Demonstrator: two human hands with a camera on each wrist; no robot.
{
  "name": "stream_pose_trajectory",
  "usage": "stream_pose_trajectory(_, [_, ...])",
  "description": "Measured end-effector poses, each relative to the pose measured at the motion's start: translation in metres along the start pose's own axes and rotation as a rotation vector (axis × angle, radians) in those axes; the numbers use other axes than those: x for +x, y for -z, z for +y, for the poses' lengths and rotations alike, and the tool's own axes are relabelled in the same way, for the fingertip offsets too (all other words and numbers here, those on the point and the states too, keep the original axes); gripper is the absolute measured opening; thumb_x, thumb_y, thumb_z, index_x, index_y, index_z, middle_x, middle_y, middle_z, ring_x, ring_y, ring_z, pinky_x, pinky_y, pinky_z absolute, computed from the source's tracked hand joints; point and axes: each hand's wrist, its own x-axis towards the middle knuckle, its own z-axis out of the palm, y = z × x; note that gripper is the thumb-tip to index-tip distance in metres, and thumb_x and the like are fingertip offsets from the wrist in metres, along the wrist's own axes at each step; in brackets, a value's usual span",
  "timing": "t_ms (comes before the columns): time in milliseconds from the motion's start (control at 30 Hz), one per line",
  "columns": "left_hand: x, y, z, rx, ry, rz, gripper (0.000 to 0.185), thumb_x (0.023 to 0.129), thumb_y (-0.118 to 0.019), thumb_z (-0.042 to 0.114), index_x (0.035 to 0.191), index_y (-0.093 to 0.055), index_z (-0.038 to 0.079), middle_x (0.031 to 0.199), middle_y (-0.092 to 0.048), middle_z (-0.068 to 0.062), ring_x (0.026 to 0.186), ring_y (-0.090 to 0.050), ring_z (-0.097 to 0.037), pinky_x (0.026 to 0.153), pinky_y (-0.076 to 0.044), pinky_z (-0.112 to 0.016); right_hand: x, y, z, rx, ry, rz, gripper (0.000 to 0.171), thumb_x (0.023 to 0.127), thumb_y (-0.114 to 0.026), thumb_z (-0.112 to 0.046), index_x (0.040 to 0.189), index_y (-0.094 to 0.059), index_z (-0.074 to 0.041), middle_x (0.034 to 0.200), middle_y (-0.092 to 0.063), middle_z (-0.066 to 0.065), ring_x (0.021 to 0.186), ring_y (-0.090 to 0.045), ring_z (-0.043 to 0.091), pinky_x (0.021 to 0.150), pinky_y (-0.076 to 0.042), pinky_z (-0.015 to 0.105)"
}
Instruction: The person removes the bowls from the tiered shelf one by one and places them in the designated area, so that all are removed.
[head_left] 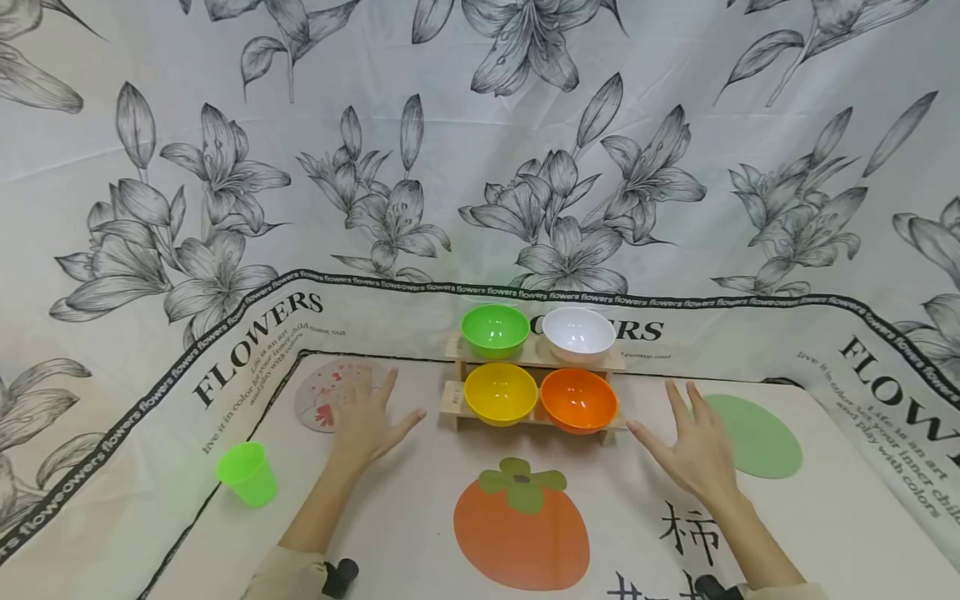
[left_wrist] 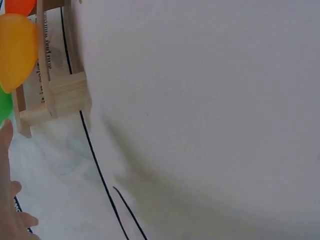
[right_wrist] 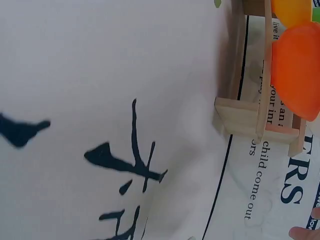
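We rest our left hand (head_left: 365, 421) and right hand (head_left: 697, 454) flat on the tabletop (head_left: 420, 517), fingers spread and holding nothing. Between them stands the wooden rack (head_left: 456, 398), tiered so each bowl shows: yellow bowl (head_left: 500, 392) and orange bowl (head_left: 578, 400) in front, nearest our hands.

Bare hands (head_left: 367, 421), beige sleeves (black wrist mounts)

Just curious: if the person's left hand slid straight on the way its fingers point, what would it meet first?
Probably nothing soon: the left hand points past the wooden rack, beside the round floral coaster, towards the raised cloth; depth is unclear.
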Motion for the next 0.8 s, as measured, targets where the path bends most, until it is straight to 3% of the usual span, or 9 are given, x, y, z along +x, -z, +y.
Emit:
stream_pose_trajectory(67, [0.003, -0.006, 0.005, -0.003, 0.004, -0.013, 0.087, 0.081, -0.049, 0.071, 0.148, -0.031, 0.019, 0.15, -0.024, -0.025, 0.137, -0.012, -0.05, 0.101, -0.011, -0.076, 0.001, -0.005, -0.004, 0.058, 0.01, -0.009, 0.085, 0.085, -0.06, -0.05, 0.147, -0.026, -0.003, 0.145, -0.024, 0.033, 0.122, -0.028, 0.058, 0.094, -0.024, 0.075])
stream_pose_trajectory(200, [0.01, -0.017, 0.014, 0.02, -0.007, 0.019, 0.083, 0.082, -0.047, 0.069, 0.146, -0.035, 0.017, 0.136, -0.047, -0.026, 0.124, -0.039, -0.05, 0.099, -0.031, -0.069, 0.004, -0.016, -0.01, 0.187, 0.025, -0.045, 0.081, 0.086, -0.064, -0.041, 0.146, -0.027, -0.001, 0.143, -0.026, 0.035, 0.124, -0.027, 0.057, 0.093, -0.024, 0.077])
stream_pose_trajectory(300, [0.013, -0.023, 0.021, -0.004, -0.027, 0.066, 0.08, 0.084, -0.05, 0.065, 0.142, -0.041, 0.012, 0.112, -0.064, -0.024, 0.097, -0.06, -0.042, 0.08, -0.05, -0.054, 0.005, -0.024, -0.013, 0.284, 0.033, -0.072, 0.08, 0.085, -0.066, -0.035, 0.145, -0.027, 0.002, 0.143, -0.027, 0.035, 0.126, -0.027, 0.055, 0.094, -0.025, 0.076])
stream_pose_trajectory(367, [0.015, -0.027, 0.025, -0.031, -0.034, 0.073, 0.077, 0.085, -0.051, 0.062, 0.14, -0.044, 0.009, 0.097, -0.068, -0.022, 0.079, -0.063, -0.036, 0.065, -0.052, -0.045, 0.005, -0.029, -0.015, 0.343, 0.023, -0.094, 0.081, 0.085, -0.067, -0.033, 0.146, -0.026, 0.002, 0.143, -0.028, 0.033, 0.125, -0.031, 0.052, 0.094, -0.031, 0.072])
stream_pose_trajectory(433, [0.016, -0.031, 0.03, -0.068, -0.031, 0.064, 0.072, 0.086, -0.053, 0.058, 0.138, -0.046, 0.008, 0.09, -0.068, -0.021, 0.073, -0.063, -0.034, 0.056, -0.051, -0.041, 0.005, -0.032, -0.017, 0.394, 0.002, -0.115, 0.082, 0.084, -0.068, -0.033, 0.146, -0.025, 0.001, 0.143, -0.029, 0.032, 0.123, -0.035, 0.05, 0.092, -0.038, 0.068])
stream_pose_trajectory(567, [0.019, -0.04, 0.035, -0.168, -0.021, 0.02, 0.06, 0.09, -0.056, 0.046, 0.136, -0.048, 0.008, 0.101, -0.067, -0.023, 0.088, -0.064, -0.037, 0.069, -0.054, -0.046, 0.005, -0.038, -0.02, 0.474, -0.056, -0.153, 0.085, 0.082, -0.072, -0.033, 0.147, -0.026, -0.002, 0.145, -0.03, 0.029, 0.118, -0.042, 0.047, 0.086, -0.048, 0.06])
stream_pose_trajectory(700, [0.022, -0.052, 0.036, -0.286, -0.036, -0.017, 0.053, 0.091, -0.059, 0.036, 0.135, -0.049, 0.008, 0.12, -0.061, -0.02, 0.107, -0.058, -0.038, 0.091, -0.049, -0.049, 0.004, -0.045, -0.025, 0.538, -0.077, -0.165, 0.085, 0.079, -0.076, -0.029, 0.147, -0.029, -0.006, 0.145, -0.032, 0.025, 0.117, -0.044, 0.045, 0.085, -0.051, 0.056])
stream_pose_trajectory(800, [0.025, -0.059, 0.037, -0.385, -0.069, -0.017, 0.05, 0.091, -0.061, 0.031, 0.132, -0.051, 0.005, 0.124, -0.059, -0.018, 0.112, -0.056, -0.037, 0.097, -0.046, -0.048, 0.004, -0.049, -0.028, 0.587, -0.073, -0.162, 0.085, 0.078, -0.077, -0.024, 0.146, -0.03, -0.007, 0.146, -0.034, 0.022, 0.117, -0.046, 0.043, 0.083, -0.053, 0.053])
